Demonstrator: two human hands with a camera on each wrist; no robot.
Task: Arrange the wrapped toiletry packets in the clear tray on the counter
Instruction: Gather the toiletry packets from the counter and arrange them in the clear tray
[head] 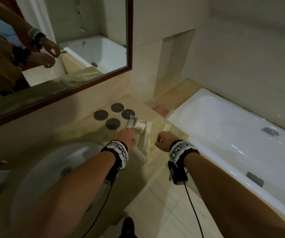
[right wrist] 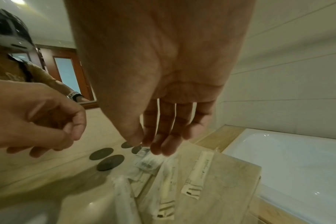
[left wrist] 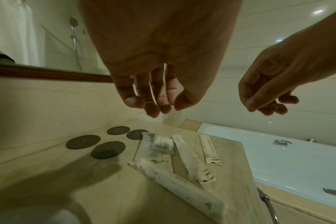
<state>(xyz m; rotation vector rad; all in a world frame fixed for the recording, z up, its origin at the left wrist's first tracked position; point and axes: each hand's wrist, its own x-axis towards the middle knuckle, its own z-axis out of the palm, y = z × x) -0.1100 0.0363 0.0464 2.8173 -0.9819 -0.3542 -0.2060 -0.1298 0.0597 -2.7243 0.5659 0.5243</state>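
Observation:
Several white wrapped packets lie in a loose cluster on the beige counter point(left wrist: 48, 163): a small square packet point(left wrist: 162, 144), two long thin packets point(left wrist: 192, 159) point(left wrist: 209, 150) and a big long packet point(left wrist: 173, 180) lying crosswise nearest me. A faint straight edge beside them looks like the clear tray's rim point(left wrist: 135, 151); its full outline is hard to make out. My left hand point(head: 127, 134) hangs just above the cluster with relaxed, empty fingers point(left wrist: 152, 110). To its right, my right hand point(head: 163, 139) hovers over the long packets, its fingers point(right wrist: 157, 148) pointing down and holding nothing.
Several dark round coasters point(head: 112, 115) sit on the counter just beyond the packets. The sink basin point(head: 52, 169) lies to the left, with a mirror point(head: 52, 48) on the wall behind it. At the counter's right edge the surface drops to a white bathtub point(head: 224, 126).

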